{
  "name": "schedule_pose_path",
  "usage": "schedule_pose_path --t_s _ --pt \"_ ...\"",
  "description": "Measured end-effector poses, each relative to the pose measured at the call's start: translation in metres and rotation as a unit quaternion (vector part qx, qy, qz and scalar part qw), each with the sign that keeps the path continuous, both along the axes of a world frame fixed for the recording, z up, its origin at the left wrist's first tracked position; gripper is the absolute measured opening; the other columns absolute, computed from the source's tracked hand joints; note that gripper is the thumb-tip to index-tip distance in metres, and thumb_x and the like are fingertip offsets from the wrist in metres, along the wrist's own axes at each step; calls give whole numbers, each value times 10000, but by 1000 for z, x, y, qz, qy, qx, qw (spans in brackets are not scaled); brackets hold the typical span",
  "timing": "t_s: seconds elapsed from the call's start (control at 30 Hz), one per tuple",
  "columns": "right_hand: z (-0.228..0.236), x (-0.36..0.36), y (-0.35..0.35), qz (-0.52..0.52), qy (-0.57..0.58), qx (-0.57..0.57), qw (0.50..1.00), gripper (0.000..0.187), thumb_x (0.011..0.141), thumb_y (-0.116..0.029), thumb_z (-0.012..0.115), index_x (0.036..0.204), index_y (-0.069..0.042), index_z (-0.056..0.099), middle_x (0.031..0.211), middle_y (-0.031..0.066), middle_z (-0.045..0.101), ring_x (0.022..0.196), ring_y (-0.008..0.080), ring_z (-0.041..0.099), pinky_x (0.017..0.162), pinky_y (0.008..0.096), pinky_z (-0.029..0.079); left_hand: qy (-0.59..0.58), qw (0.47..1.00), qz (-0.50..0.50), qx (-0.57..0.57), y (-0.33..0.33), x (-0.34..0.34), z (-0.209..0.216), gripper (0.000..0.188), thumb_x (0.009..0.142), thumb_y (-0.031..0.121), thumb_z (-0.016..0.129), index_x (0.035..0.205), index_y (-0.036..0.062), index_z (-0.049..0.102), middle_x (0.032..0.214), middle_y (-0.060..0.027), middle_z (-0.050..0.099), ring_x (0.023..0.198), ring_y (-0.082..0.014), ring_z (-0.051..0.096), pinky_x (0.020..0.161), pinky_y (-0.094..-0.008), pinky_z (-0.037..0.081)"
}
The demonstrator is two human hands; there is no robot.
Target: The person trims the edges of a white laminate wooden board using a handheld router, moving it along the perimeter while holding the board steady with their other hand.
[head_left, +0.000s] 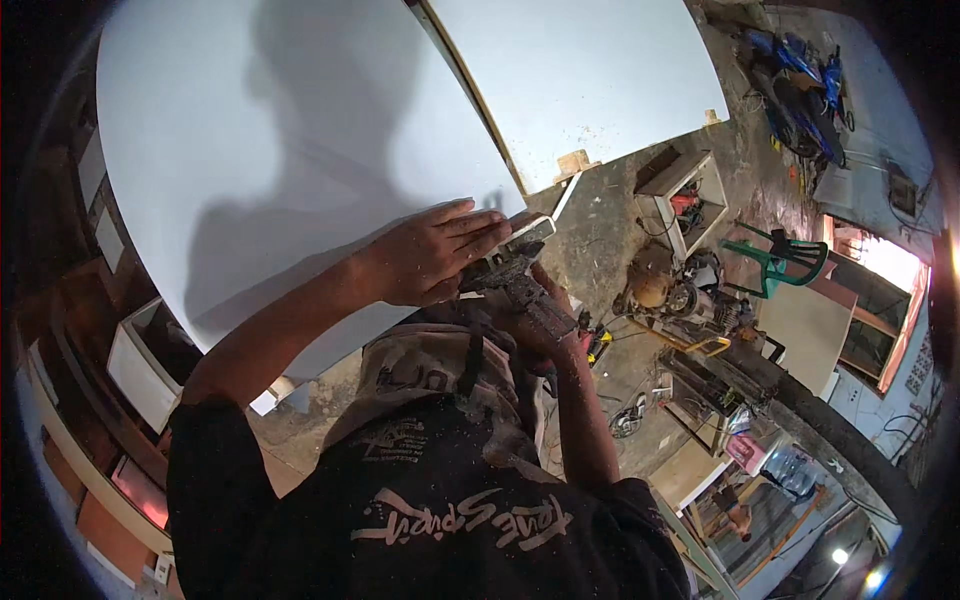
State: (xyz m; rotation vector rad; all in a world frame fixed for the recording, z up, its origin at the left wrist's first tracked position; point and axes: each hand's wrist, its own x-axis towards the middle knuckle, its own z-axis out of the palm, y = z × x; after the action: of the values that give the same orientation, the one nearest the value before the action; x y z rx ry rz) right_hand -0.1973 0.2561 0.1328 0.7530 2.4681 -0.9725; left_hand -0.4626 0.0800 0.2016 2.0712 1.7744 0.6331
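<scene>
My left hand (435, 250) lies with its fingers stretched out over the near right edge of a large white panel (270, 200). Its fingertips reach a short pale block or edge strip (530, 235) at the panel's corner. Close beside it, my right hand (545, 325) is wrapped round a dark, dust-covered hand tool (540, 305). The tool's head is up against the panel's corner, just below the left fingers. Its exact kind is unclear, and part of its body is hidden by both hands.
A second white panel (590, 80) lies beyond a narrow gap, with small wood blocks at its edge. To the right are an open white box (685, 205), a green plastic chair (775, 260) and a machine with a motor (680, 295). Cables cross the floor. Another person (738, 520) is far off.
</scene>
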Motion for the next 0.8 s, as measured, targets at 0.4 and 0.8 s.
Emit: schedule_pose_path --t_s 0.4,0.8 --pt "24 -12 1 1 12 -22 1000 815 788 -362 772 1470 -56 447 968 280 715 916 461 709 740 498 538 5 1000 -6 -4 3 -2 -2 749 969 320 434 1595 -16 196 1584 -198 371 1490 -296 348 1268 -501 211" --pt "45 -27 4 27 17 8 999 709 825 -313 740 1434 -68 472 923 279 715 881 469 707 709 519 533 -4 1000 -1 3 4 -2 -8 726 1051 469 269 1598 -4 205 1588 -192 369 1492 -302 341 1261 -506 216"
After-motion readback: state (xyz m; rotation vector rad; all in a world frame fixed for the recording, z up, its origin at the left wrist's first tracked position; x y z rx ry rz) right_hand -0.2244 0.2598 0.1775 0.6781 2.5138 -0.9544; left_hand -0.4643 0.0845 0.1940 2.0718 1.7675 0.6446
